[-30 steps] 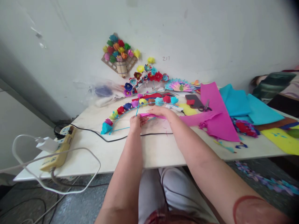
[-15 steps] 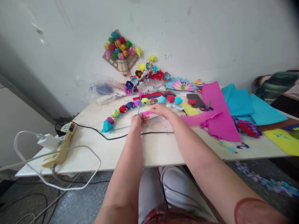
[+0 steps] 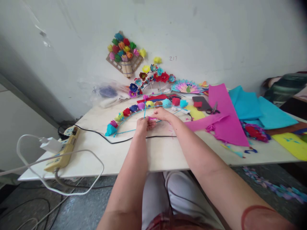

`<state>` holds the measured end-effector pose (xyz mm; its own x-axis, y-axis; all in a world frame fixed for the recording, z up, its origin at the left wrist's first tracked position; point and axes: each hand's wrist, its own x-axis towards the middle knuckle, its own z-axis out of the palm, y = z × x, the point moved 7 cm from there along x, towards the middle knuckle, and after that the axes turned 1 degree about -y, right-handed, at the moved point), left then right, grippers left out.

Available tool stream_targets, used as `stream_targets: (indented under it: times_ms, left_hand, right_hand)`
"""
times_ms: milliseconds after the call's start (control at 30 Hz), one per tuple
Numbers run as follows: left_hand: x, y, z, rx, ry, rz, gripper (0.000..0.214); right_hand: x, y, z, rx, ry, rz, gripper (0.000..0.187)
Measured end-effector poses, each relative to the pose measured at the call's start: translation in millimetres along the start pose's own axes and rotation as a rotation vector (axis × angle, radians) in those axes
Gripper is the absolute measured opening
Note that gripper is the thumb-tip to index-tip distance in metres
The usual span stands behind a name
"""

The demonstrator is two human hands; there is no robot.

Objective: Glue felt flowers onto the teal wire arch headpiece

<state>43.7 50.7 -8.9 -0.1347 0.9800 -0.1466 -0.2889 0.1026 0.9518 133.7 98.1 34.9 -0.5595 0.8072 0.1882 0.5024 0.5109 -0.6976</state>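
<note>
Over the middle of the table, my left hand (image 3: 145, 124) pinches an upright blue stem (image 3: 145, 109), its lower fingers stretched to the right. A small pink paper bud (image 3: 145, 96) tops the stem. Close by on the right, my right hand (image 3: 161, 114) is closed on a narrow pink paper strip (image 3: 151, 118) that spans to the left hand. The strip's far end inside my right fingers is hidden. Behind both hands curves an arch of coloured paper flowers (image 3: 126, 111) on a blue-wrapped frame. A white tool with a dark cord (image 3: 183, 111) lies right of my right hand.
Pink paper sheets (image 3: 222, 111), scissors (image 3: 213, 110), a dark phone (image 3: 200, 103) and blue sheets (image 3: 247, 103) lie to the right. A yellow power strip (image 3: 64, 153) with plugs stands left. One black cable (image 3: 115, 142) crosses the tabletop. Finished flowers (image 3: 164, 77) stand at the wall.
The pink strip between my hands looks narrower and more twisted than before. Both hands stay in nearly the same place, and the stem remains upright.
</note>
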Motion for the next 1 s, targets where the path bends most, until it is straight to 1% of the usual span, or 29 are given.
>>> stream_targets:
  times_ms: [67, 167, 200, 267, 300, 367, 433, 500, 567, 633, 700, 767, 900, 1000]
  left_hand:
    - [0.3, -0.7, -0.7, 0.001, 0.012, -0.041, 0.017]
    - [0.5, -3.7, -4.9, -0.047, 0.070, -0.128, 0.032]
    - [0.5, -4.0, -6.1, -0.067, 0.088, -0.139, 0.033]
    - [0.8, -2.4, -7.0, -0.088, 0.104, -0.115, 0.029]
    - [0.9, -1.2, -7.1, -0.086, 0.109, -0.093, 0.026]
    - [0.3, 0.4, -7.5, -0.074, 0.125, -0.061, 0.022]
    - [-1.0, 0.6, -7.7, -0.059, 0.141, -0.062, 0.022]
    - [-2.8, 0.7, -7.0, -0.021, 0.131, -0.082, 0.023]
    - [-4.6, 2.1, -6.2, 0.050, 0.106, -0.089, 0.024]
    - [-6.3, 3.8, -6.7, 0.121, 0.092, -0.084, 0.025]
    - [-7.9, 4.0, -6.8, 0.158, 0.082, -0.087, 0.026]
    - [-9.3, 2.6, -5.3, 0.172, 0.065, -0.108, 0.028]
    - [-11.3, -0.7, -0.8, 0.194, 0.040, -0.163, 0.028]
    - [-9.8, -3.2, -1.2, 0.263, 0.058, -0.190, 0.027]
  right_hand:
    - [0.9, 3.6, -0.7, 0.020, 0.027, 0.000, 0.030]
    - [-0.7, 7.3, -4.4, 0.020, 0.041, 0.012, 0.028]
    - [-2.3, 8.2, -6.7, 0.019, 0.042, 0.023, 0.029]
    - [-6.7, 10.1, -11.4, 0.032, 0.018, 0.057, 0.031]
    - [-9.2, 11.5, -12.2, 0.044, -0.024, 0.080, 0.031]
    - [-15.0, 17.4, -10.8, 0.046, -0.150, 0.156, 0.029]
    - [-20.0, 23.7, -9.0, 0.026, -0.259, 0.216, 0.024]
    - [-21.6, 27.7, -9.9, 0.025, -0.286, 0.235, 0.016]
    - [-21.2, 29.3, -9.9, 0.019, -0.287, 0.233, 0.021]
    - [-21.1, 29.1, -5.8, -0.014, -0.326, 0.221, 0.025]
    - [-21.0, 27.1, -0.9, -0.048, -0.369, 0.190, 0.020]
    - [-19.3, 25.3, 0.5, -0.064, -0.364, 0.154, 0.016]
    - [-12.4, 27.7, -6.0, -0.127, -0.245, 0.118, 0.018]
    - [-8.8, 27.4, -9.5, -0.146, -0.196, 0.078, 0.018]
